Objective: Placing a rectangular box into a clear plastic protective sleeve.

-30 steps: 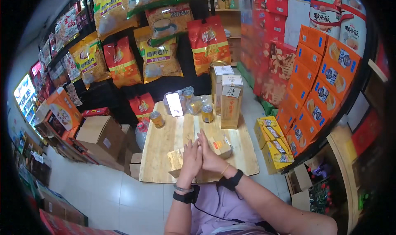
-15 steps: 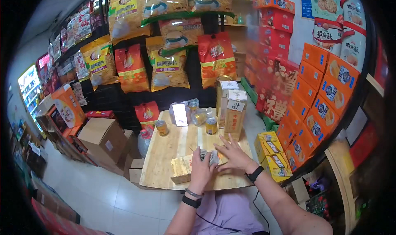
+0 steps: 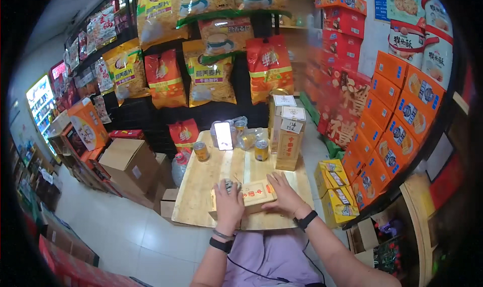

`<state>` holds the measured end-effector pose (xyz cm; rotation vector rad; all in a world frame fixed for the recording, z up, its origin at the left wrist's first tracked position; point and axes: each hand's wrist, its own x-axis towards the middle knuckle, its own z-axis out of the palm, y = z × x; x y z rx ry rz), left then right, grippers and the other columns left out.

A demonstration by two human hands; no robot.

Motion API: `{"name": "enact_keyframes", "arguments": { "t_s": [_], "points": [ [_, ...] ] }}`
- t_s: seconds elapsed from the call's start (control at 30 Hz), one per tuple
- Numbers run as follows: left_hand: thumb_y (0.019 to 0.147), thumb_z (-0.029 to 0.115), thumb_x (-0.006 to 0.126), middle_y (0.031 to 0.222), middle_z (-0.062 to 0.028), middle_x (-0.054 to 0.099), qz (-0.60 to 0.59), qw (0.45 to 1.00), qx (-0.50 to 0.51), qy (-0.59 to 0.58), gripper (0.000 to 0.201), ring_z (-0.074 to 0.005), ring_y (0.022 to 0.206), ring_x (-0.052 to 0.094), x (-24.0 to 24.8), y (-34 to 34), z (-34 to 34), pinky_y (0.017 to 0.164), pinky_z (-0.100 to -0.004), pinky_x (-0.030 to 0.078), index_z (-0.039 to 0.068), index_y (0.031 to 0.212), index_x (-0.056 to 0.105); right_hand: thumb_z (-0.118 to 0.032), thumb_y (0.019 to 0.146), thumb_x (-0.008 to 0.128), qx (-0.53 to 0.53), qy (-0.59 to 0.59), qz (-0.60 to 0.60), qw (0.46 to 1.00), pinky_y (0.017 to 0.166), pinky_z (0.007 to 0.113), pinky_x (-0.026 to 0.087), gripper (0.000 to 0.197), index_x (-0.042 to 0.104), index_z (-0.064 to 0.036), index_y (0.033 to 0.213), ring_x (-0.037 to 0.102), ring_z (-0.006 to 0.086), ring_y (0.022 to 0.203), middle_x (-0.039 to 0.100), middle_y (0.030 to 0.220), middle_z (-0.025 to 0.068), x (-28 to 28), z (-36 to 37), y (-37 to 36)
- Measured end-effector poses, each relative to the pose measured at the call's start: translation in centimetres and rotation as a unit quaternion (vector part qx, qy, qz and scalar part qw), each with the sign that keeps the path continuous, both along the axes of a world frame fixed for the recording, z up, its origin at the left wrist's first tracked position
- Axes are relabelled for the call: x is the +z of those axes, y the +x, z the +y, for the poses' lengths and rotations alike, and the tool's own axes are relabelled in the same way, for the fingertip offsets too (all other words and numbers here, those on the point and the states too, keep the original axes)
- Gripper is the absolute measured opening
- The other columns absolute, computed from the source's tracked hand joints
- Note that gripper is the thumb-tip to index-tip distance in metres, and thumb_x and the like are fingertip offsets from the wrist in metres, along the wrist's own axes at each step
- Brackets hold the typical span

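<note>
A long gold carton point(image 3: 257, 192) with red lettering lies across the near part of the wooden table point(image 3: 201, 173). My left hand point(image 3: 229, 205) is closed over the carton's left part, holding a crumpled grey cloth point(image 3: 230, 185) against its top. Most of the cloth is hidden under the fingers. At the carton's other end, my right hand point(image 3: 285, 194) grips it, fingers over the top and thumb at the near side. Farther back stand two tall gold cartons point(image 3: 289, 146), a lit phone point(image 3: 224, 136) and small cans, one can point(image 3: 200, 151) on the left and another can point(image 3: 261, 150) nearer the middle.
Yellow boxes point(image 3: 338, 201) stand just right of the table, below stacked orange boxes point(image 3: 375, 136). An open-floor side on the left holds a brown cardboard box point(image 3: 126, 163). Food bags point(image 3: 211, 78) hang on a black rack behind.
My left hand has slid left along the carton with the cloth, uncovering the carton's middle. My right hand has settled from spread fingers onto its right end. The view has shifted slightly.
</note>
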<state>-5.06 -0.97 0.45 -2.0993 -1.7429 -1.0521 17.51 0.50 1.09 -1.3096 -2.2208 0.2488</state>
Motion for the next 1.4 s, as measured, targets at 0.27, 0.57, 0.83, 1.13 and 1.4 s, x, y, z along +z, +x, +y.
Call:
{"name": "enact_keyframes", "arguments": {
  "t_s": [0.27,0.57,0.83,1.13,1.4],
  "points": [
    [0.088,0.011,0.06,0.125,-0.0197,0.053,-0.018,0.981,-0.192,0.013,0.048,-0.0384,0.118,0.049,0.5,6.6,1.0,0.103,-0.0464,0.043,0.006,0.136,0.052,-0.029,0.062,0.09,-0.004,-0.12,0.081,0.99,0.109,0.041,0.043,0.112,0.027,-0.0007,0.15,0.045,0.0407,0.131,0.034,0.151,0.0229,0.1,0.5,-0.1],
    [0.085,0.011,0.065,0.124,-0.0177,0.056,-0.033,0.986,-0.156,-0.047,0.044,-0.0378,0.117,0.051,-0.3,4.3,0.8,0.104,-0.0461,0.043,0.003,0.126,0.054,-0.037,0.062,0.091,-0.033,-0.082,0.045,0.995,0.111,0.04,0.04,0.108,0.033,0.0002,0.145,0.044,0.0404,0.133,0.037,0.147,0.0225,0.9,-0.4,-0.7],
    [0.088,0.004,0.056,0.135,-0.0217,0.051,-0.065,0.994,-0.03,-0.082,0.044,-0.0443,0.127,0.045,0.7,-4.2,-1.3,0.11,-0.0484,0.037,-0.003,0.131,0.05,-0.048,0.058,0.091,-0.037,-0.068,0.044,0.996,0.109,0.041,0.042,0.112,0.037,-0.0009,0.145,0.044,0.0391,0.134,0.037,0.149,0.022,1.0,-0.6,-0.3],
    [0.091,0.01,0.053,0.138,-0.0256,0.046,-0.02,0.996,-0.065,-0.058,0.046,-0.0492,0.13,0.038,-0.1,4.1,1.2,0.114,-0.0524,0.031,-0.006,0.133,0.045,-0.039,0.059,0.092,-0.05,-0.069,0.068,0.994,0.107,0.041,0.044,0.106,0.039,-0.0017,0.143,0.047,0.0397,0.131,0.041,0.146,0.0201,0.8,-0.7,-0.5],
    [0.09,0.007,0.056,0.13,-0.0238,0.05,-0.049,0.977,-0.205,-0.039,0.043,-0.0451,0.125,0.044,0.3,7.6,1.0,0.112,-0.0507,0.035,-0.003,0.131,0.048,-0.031,0.059,0.091,-0.03,-0.064,0.071,0.995,0.106,0.04,0.045,0.103,0.038,-0.0023,0.143,0.048,0.0393,0.129,0.04,0.147,0.0195,-0.2,-0.2,0.1]
  ]
}}
